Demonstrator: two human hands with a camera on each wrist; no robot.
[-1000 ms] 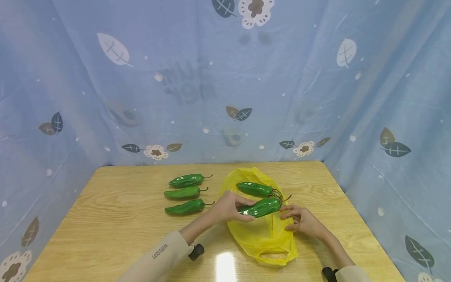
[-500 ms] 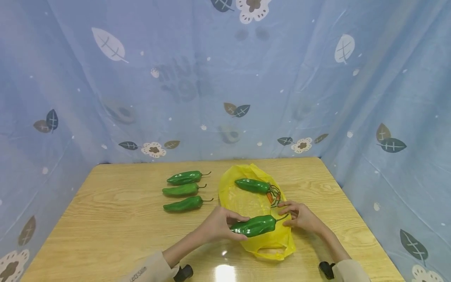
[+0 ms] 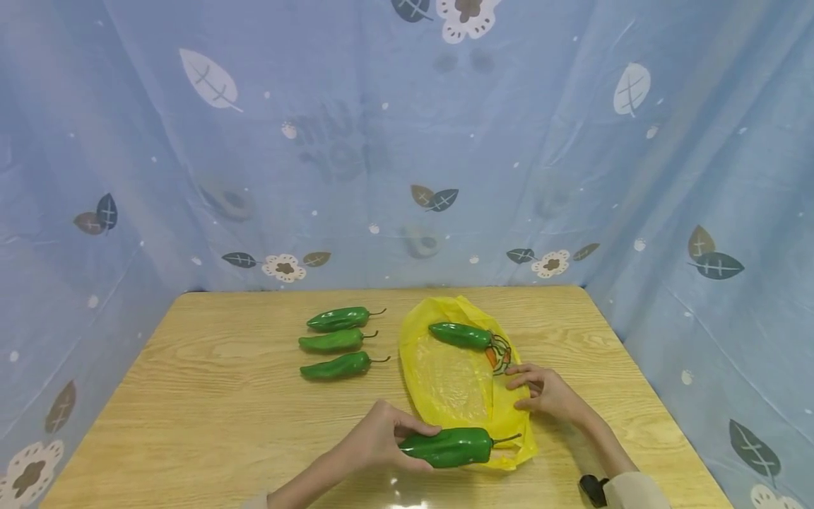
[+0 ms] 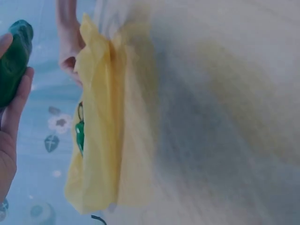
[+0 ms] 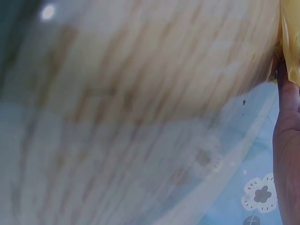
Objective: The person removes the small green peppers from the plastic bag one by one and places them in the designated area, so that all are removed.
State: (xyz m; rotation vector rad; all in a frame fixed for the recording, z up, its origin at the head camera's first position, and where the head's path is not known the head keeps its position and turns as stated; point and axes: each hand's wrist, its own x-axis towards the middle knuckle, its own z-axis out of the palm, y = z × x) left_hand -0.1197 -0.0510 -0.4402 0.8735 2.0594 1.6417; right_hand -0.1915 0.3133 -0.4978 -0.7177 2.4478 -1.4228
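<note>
My left hand [image 3: 381, 442] grips the body of a large glossy green pepper [image 3: 454, 447], holding it over the near end of a yellow plastic bag [image 3: 439, 385]. In the left wrist view, fingers of the left hand [image 4: 10, 126] lie along that pepper [image 4: 16, 58]. At the bag's right edge, my right hand [image 3: 553, 396] holds the plastic between thumb and bent fingers; its fingertips are partly hidden. Another green pepper [image 3: 461, 335] lies in the bag, beside small orange-red pieces [image 3: 491, 356] with thin dark stems.
Three green peppers lie in a column left of the bag: a far one [image 3: 338, 319], a middle one [image 3: 332, 341] and a near one [image 3: 337, 366]. Their stems point right. A light wooden table [image 3: 210, 396] carries everything, with a blue patterned curtain [image 3: 356, 162] around its back and sides.
My left hand has drawn the large green pepper out from beside the other one, toward the table's near edge. The right hand has stayed at the bag's edge.
</note>
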